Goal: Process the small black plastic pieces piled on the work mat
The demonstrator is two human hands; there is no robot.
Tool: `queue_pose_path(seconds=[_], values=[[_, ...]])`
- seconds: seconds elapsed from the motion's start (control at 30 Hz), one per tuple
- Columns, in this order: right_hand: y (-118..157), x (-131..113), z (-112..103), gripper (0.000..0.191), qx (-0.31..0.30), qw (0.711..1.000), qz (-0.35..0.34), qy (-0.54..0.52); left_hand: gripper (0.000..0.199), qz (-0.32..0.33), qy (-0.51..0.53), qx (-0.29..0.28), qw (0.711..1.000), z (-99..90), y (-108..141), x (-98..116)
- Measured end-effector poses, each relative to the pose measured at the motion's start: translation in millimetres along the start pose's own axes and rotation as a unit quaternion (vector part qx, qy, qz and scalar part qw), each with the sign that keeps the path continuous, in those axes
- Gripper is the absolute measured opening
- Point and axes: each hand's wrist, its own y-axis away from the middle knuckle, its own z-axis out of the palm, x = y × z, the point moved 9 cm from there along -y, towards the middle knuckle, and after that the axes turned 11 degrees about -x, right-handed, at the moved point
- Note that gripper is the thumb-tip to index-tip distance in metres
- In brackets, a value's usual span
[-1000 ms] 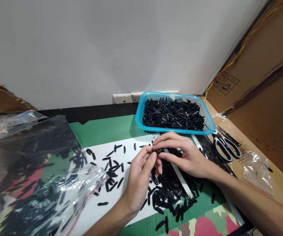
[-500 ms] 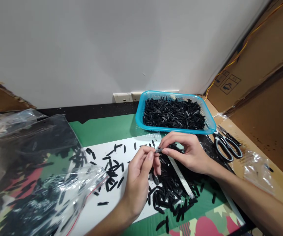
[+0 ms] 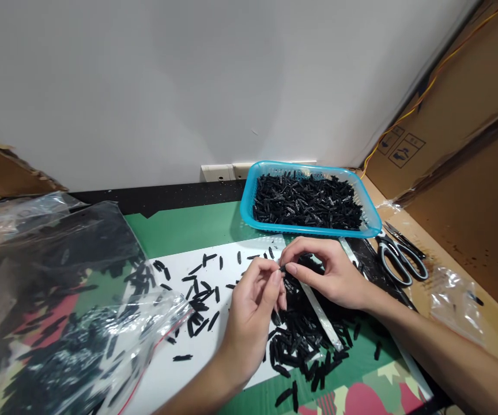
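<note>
My left hand (image 3: pixel 253 314) and my right hand (image 3: pixel 329 271) meet fingertip to fingertip over the white sheet (image 3: pixel 158 357). Between them is a small black piece (image 3: pixel 282 268), pinched by both and mostly covered by the fingers. Below my right hand lies a heap of black pieces (image 3: pixel 301 334), with a pale flat strip (image 3: pixel 321 317) across it. More black pieces (image 3: pixel 199 305) are scattered on the sheet left of my left hand. Behind the hands, a blue basket (image 3: pixel 309 231) holds many similar black pieces.
A clear zip bag (image 3: pixel 71 323) with black pieces covers the left side. Scissors (image 3: pixel 400 259) and tweezers (image 3: pixel 404 239) lie right of the basket, near a small clear bag (image 3: pixel 454 305). Cardboard (image 3: pixel 469 132) stands at the right, a wall (image 3: pixel 123 92) behind.
My fingertips have closed further around the small black piece, which shows less than before. My left hand has shifted slightly right, and the whole view has moved a little.
</note>
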Motion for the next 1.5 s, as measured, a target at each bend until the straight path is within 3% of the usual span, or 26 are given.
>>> queue_pose_path(seconds=[0.33, 0.47, 0.6, 0.7, 0.83, 0.9, 1.0, 1.1, 1.23, 1.3, 1.43, 1.5], values=[[5, -5, 1, 0.018, -0.015, 1.0, -0.008, 0.016, 0.021, 0.022, -0.053, 0.003, 0.998, 8.1, 8, 8], [11, -4, -3, 0.021, -0.018, 0.999, -0.018, 0.022, 0.011, 0.078, -0.116, -0.007, 0.99, 18.9, 20, 24], [14, -9, 1, 0.025, -0.035, 0.995, -0.05, 0.085, 0.014, 0.16, -0.232, -0.075, 0.957, 37.1, 35, 56], [16, -18, 22, 0.025, -0.114, 0.974, -0.079, 0.177, 0.025, 0.179, -0.335, -0.116, 0.918, 39.5, 54, 76], [24, -30, 42, 0.02, -0.19, 0.938, -0.124, 0.263, 0.022, 0.179, -0.391, -0.027, 0.902, 1.4, 96, 86], [26, -33, 41, 0.019, -0.197, 0.931, -0.138, 0.273, 0.021, 0.156, -0.383, 0.052, 0.909, -29.0, 123, 81], [27, -33, 34, 0.017, -0.188, 0.928, -0.151, 0.284, 0.021, 0.105, -0.41, 0.145, 0.894, -67.9, 160, 70], [28, -30, 35, 0.019, -0.188, 0.921, -0.147, 0.309, 0.023, 0.049, -0.513, 0.211, 0.83, -91.9, 188, 67], [29, -26, 47, 0.026, -0.204, 0.912, -0.136, 0.329, 0.026, 0.033, -0.621, 0.252, 0.741, -103.0, 205, 70], [29, -28, 49, 0.027, -0.196, 0.911, -0.149, 0.332, 0.029, 0.004, -0.658, 0.283, 0.697, -112.5, 204, 70], [30, -30, 51, 0.028, -0.179, 0.905, -0.17, 0.346, 0.056, -0.138, -0.711, 0.322, 0.61, -145.9, 188, 65], [31, -30, 51, 0.029, -0.174, 0.902, -0.176, 0.355, 0.065, -0.193, -0.701, 0.339, 0.597, -164.1, 181, 64]])
